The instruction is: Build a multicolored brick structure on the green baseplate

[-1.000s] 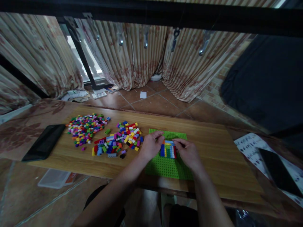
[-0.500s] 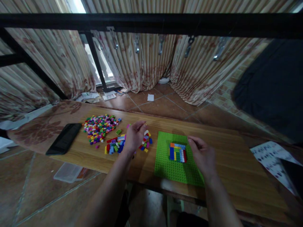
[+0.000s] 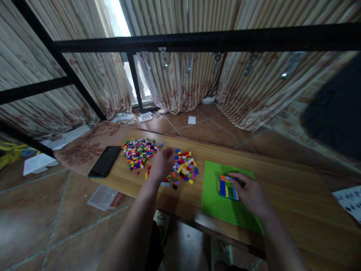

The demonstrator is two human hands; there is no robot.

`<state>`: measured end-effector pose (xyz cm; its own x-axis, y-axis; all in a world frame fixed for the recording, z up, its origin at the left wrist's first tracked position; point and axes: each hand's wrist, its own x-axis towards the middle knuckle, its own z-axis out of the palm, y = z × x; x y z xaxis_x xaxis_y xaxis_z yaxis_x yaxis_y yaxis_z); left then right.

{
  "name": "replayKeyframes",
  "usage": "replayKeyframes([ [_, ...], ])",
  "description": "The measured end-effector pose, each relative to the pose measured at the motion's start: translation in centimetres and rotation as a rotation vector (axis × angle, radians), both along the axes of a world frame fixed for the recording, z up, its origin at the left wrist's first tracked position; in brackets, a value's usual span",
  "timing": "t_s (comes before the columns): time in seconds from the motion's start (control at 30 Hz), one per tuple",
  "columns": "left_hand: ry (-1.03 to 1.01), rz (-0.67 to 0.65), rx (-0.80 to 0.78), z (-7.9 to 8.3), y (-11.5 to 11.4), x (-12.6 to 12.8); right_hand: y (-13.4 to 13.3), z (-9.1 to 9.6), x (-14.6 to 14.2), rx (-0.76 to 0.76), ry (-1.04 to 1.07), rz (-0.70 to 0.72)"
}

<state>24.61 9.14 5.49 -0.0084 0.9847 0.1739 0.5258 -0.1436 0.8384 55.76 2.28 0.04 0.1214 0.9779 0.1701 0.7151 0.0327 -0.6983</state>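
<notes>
Right hand (image 3: 251,190) at brick block (image 3: 225,187); left hand (image 3: 163,163) over loose bricks (image 3: 186,165)

The two hands are well apart. The brick block, with orange, blue and yellow pieces visible, sits on the green baseplate (image 3: 216,210), at the right of the wooden tabletop (image 3: 293,199). The right hand's fingers are bent over the block's right part and partly conceal it; whether they grip a piece cannot be determined. The left hand, fingers curled, is above the loose bricks left of the baseplate; whether it holds one cannot be determined.

Also noted: a heap of smaller pieces (image 3: 139,151) at the far left of the loose bricks; a black phone (image 3: 104,162) left of that heap; a clear plastic container (image 3: 101,197) on the floor, near left; a printed sheet (image 3: 348,201) at the right edge.
</notes>
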Motion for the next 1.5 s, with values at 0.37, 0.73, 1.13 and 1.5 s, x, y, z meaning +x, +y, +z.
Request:
replayKeyframes([
  [0.37, 0.381, -0.192, -0.097, 0.8, -1.3, -2.2, 0.2, -0.2, -0.1, 0.022, -0.124, 0.011],
  [0.73, 0.521, -0.305, -0.142, 0.7, -1.9, -1.7, 0.5, -0.2, 0.2, 0.090, -0.175, -0.106],
  [1.13, -0.015, -0.493, -0.199, 0.6, -1.4, -1.1, -0.3, 2.3, -0.8, 0.243, -0.047, -0.215],
  [1.5, -0.343, -0.596, -0.318, 0.9, -2.7, 5.0, -2.4, 4.2, -7.4, 0.300, 0.181, 0.131],
])
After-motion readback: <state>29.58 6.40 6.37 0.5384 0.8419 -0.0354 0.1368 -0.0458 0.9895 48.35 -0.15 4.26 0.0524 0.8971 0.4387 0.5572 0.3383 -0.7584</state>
